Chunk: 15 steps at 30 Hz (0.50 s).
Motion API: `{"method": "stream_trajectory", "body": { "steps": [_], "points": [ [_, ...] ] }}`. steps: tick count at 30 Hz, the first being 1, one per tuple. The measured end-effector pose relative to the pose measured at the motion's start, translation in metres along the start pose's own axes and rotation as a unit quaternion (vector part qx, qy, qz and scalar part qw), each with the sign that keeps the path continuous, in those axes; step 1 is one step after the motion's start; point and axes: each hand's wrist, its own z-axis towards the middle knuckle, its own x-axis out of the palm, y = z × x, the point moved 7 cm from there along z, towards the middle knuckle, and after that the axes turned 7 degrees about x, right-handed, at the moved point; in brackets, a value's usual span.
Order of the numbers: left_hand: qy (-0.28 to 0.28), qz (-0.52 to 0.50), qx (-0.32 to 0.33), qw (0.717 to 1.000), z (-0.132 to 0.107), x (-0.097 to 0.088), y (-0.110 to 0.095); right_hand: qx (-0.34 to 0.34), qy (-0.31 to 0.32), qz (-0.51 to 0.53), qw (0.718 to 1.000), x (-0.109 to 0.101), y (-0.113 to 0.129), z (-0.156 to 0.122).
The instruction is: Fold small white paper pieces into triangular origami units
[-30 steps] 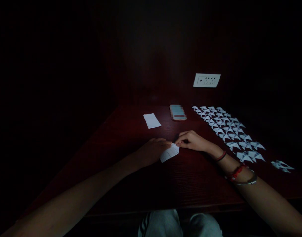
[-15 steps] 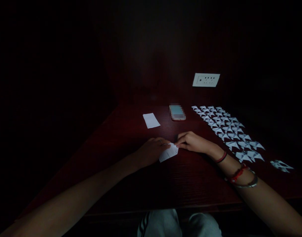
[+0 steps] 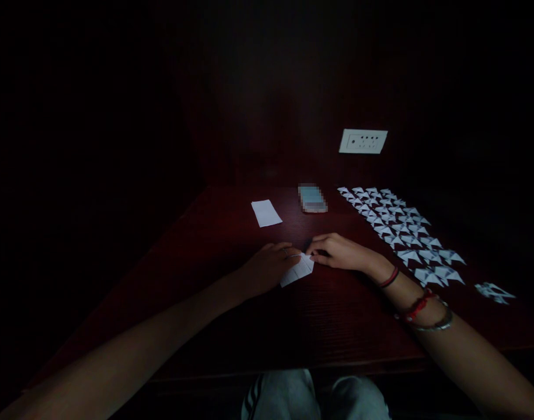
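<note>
A partly folded sheet of white paper lies on the dark red table, one end narrowing to a slanted edge. My left hand rests over its left part, fingers stretched across the top and pressing it down; a ring shows on one finger. At the upper right corner, the thumb and fingers of my right hand pinch the paper's edge. The fingertips of both hands nearly meet there. What lies under my left palm is hidden.
A stack of white paper lies beyond my hands, beside a phone. Rows of folded paper figures cover the right side, with a separate folded piece nearer me. A wall socket sits above the table's back.
The whole view has shifted very slightly. My right fingers have closed in a little at the paper's corner; my left hand stays in place on the sheet.
</note>
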Motion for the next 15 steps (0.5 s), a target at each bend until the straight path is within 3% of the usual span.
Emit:
{"method": "stream_trajectory", "body": {
  "steps": [15],
  "points": [
    [-0.006, 0.002, 0.003, 1.0, 0.0051, 0.0029, 0.0012, -0.011, 0.004, -0.05, 0.999, 0.0014, 0.0039, -0.0013]
  ]
}}
